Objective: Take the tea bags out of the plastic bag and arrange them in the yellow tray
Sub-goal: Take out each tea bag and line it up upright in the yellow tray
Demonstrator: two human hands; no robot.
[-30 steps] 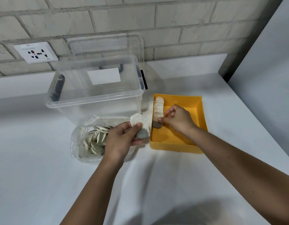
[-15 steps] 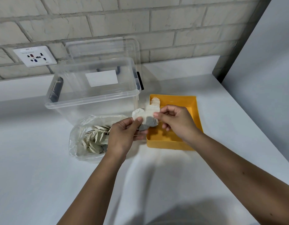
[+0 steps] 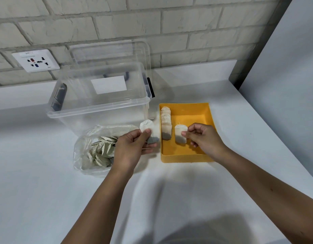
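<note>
Right hand [image 3: 203, 138]: thumb and forefinger pinched on one tea bag [image 3: 180, 133], held upright over the middle of the yellow tray [image 3: 185, 158], other fingers loosely curled. Can't tell if the bag's bottom edge touches the tray floor.

Left hand [image 3: 133, 147]: thumb clamped against the fingers on a second tea bag [image 3: 149, 132], held just left of the tray, above the table [image 3: 46, 199]. Thin string trails from that bag's top corner.

Both bags: white paper, dark contents settled in the lower end.

Tray already has a row of tea bags [image 3: 165, 123] overlapping along its left wall, running front to back (count unclear, they overlap). Rest of tray floor is bare yellow.

Plastic bag [image 3: 83, 152] lies open on the table just left of the left hand, with a heap of pale tea bags [image 3: 101, 150] inside.

Behind it: clear storage bin [image 3: 99, 106], lid [image 3: 117, 53] leaning on the brick wall. Wall socket [image 3: 36, 60] upper left.
</note>
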